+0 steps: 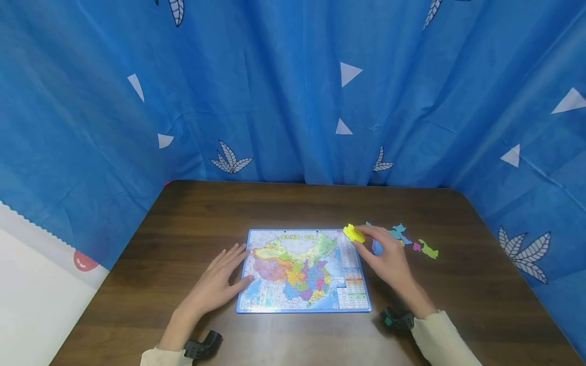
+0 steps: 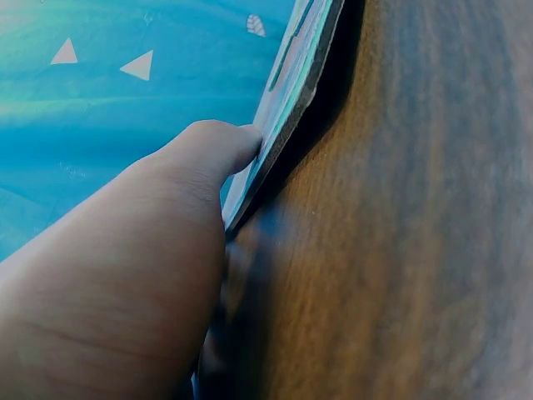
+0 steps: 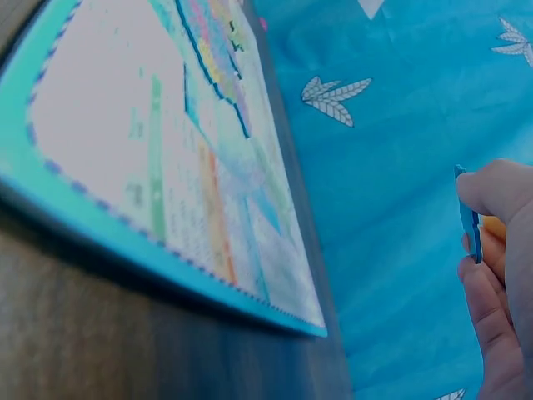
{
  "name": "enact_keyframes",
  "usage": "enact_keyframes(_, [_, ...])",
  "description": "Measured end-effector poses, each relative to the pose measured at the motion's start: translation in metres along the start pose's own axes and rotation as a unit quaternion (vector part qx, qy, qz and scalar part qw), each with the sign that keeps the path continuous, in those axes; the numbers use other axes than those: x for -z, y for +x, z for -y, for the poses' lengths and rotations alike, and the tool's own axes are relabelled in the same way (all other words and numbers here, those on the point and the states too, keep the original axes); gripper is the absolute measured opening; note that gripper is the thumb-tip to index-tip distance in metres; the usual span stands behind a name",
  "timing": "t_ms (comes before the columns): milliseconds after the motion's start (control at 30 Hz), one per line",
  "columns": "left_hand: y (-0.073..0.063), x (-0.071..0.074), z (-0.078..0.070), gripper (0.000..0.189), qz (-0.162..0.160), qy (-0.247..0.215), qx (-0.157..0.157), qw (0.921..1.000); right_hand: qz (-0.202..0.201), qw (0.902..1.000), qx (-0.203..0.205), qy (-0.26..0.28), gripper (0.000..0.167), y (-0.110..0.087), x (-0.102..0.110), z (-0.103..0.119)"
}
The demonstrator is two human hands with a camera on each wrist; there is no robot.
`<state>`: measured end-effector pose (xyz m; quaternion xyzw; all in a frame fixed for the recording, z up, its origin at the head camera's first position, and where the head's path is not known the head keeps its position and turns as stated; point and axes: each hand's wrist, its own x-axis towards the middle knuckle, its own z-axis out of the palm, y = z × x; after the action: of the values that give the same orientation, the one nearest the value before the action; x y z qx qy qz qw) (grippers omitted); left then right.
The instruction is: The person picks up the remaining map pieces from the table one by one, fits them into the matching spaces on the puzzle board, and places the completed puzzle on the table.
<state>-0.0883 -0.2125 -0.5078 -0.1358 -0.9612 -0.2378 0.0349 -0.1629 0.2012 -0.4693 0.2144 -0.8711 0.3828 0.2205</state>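
Note:
A map puzzle board (image 1: 297, 297) with a blue rim lies flat on the table, its map divided into coloured regions. My left hand (image 1: 218, 282) rests along the board's left edge with fingers extended, and its thumb touches the board's face in the left wrist view. Between thumb and fingers, my right hand (image 1: 386, 254) pinches a yellow puzzle piece (image 1: 353, 233) over the board's upper right corner. The right wrist view shows that piece (image 3: 468, 212) edge-on, raised above the board, with a blue edge.
Several loose puzzle pieces lie right of the board, including a green piece (image 1: 429, 249), a magenta piece (image 1: 416, 246) and a teal piece (image 1: 399, 231). The right hand partly covers others. Behind the brown wooden table (image 1: 192, 208) hangs a blue curtain (image 1: 293, 101).

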Motion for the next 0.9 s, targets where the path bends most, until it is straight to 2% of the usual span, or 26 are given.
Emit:
enact_keyframes(400, [0.0,-0.002,0.001,0.073,-0.007,-0.005,-0.006,0.9999,0.001,0.9995,0.028,0.013,0.045,0.01,-0.009,0.014])
enact_keyframes(733, [-0.001,-0.003,0.0,0.073,-0.007,-0.01,-0.003,0.9999,0.037,0.9978,0.049,0.024,0.044,0.014,-0.021,0.021])
enact_keyframes(900, [0.0,-0.002,0.001,0.073,-0.007,-0.009,-0.004,0.9999,0.049,0.9974,0.047,0.025,0.042,0.015,-0.026,0.024])
